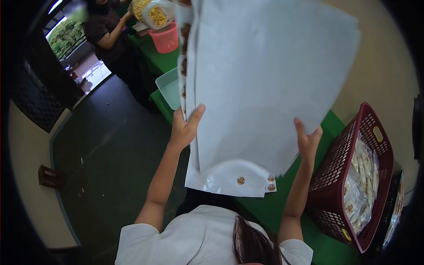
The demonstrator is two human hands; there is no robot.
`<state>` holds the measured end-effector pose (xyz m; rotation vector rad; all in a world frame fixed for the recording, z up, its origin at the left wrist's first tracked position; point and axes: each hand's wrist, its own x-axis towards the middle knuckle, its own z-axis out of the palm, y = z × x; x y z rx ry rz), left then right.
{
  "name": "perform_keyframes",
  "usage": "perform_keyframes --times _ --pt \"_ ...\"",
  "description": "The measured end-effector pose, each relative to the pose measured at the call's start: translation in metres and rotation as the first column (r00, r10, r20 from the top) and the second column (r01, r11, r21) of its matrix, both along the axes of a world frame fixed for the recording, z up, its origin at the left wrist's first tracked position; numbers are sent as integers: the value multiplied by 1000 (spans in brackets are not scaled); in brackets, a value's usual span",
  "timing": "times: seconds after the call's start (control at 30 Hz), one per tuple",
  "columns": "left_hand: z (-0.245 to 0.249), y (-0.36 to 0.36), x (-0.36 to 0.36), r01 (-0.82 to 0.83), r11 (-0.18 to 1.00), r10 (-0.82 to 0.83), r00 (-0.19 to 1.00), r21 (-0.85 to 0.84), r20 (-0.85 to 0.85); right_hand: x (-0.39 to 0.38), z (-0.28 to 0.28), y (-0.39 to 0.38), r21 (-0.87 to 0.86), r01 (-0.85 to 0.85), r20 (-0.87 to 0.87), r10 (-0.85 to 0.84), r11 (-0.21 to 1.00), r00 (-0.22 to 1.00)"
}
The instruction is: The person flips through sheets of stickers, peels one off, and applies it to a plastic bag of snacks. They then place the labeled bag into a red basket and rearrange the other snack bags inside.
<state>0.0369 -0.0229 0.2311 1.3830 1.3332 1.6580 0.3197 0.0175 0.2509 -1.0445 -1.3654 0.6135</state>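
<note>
Raising a stack of large white sheets (269, 79) from centre to top, pinching its sides between left hand (185, 130) and right hand (308, 140). Overlapping round-marked sheets (225, 183) at lower centre. Showing filled packets (364, 187) in the maroon basket (330, 170) at right, but not revealing how much is finished or remaining.

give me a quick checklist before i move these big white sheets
1. Left hand gripping the sheets: ok, thumb on top at the left edge
2. Right hand gripping them: ok, at the lower right edge
3. Sheet edges lined up: not ok, they fan out at the upper right corner
4. Sheets clear of the red basket: ok, a gap shows
5. Packs inside the basket: ok
6. Number of sheets held: cannot tell
</note>
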Motion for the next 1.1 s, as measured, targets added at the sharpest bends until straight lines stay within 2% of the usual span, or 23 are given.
perform_keyframes --times 0.03,0.1,0.17,0.2,0.23,0.27,0.3,0.33,0.37,0.4,0.5,0.57,0.7,0.77,0.87,1.0,1.1 --pt "3 1 1 -30 992 26 999 120 39 -1 1 -3 4 8 2 -8 1000 1000" --pt "0 4 7 -53 984 41 997 173 73 -2 0 -10 84 103 -35 -101 991 994" --pt "-8 9 16 -109 965 81 989 240 124 -8 -10 -15 130 91 -37 -87 987 996" --pt "-14 7 18 -103 965 75 989 243 124 -8 -20 -18 167 71 -37 -66 983 997" --pt "-20 4 19 -89 970 71 994 225 87 -3 -33 -19 103 8 -3 -8 995 1000" --pt "-25 3 20 -75 976 66 997 206 49 -3 -49 -17 108 13 -4 -13 994 1000" --pt "-31 3 18 -48 992 42 998 116 54 -7 -59 -17 110 62 -42 -58 992 997" --pt "-38 6 20 -40 993 34 998 115 52 -7 -66 -18 107 112 -80 -104 988 991" --pt "-45 10 22 -109 980 96 992 168 81 -3 -70 -20 82 137 -69 -132 987 989" --pt "-48 13 23 -177 960 155 981 218 113 -3 -65 -22 78 146 -71 -141 986 987" --pt "-24 2 27 -170 965 151 983 200 105 -4 -41 -28 114 192 -72 -185 975 980" --pt "-9 -6 28 -176 957 165 984 232 66 -2 -24 -36 158 182 -2 -184 970 983" --pt "-19 -10 30 -168 956 156 986 240 66 3 -31 -39 150 194 -47 -189 970 981" --pt "-27 -7 33 -167 976 163 986 141 35 3 -43 -31 23 173 -45 -172 985 984" --pt "-33 -3 32 -155 987 154 987 49 38 9 -53 -21 -66 112 27 -111 991 993" --pt "-17 -15 30 -189 981 189 982 50 15 -4 -31 -33 28 171 21 -171 985 985" --pt "-22 -16 26 -167 980 159 984 105 80 -7 -29 -41 68 197 -43 -195 978 980"
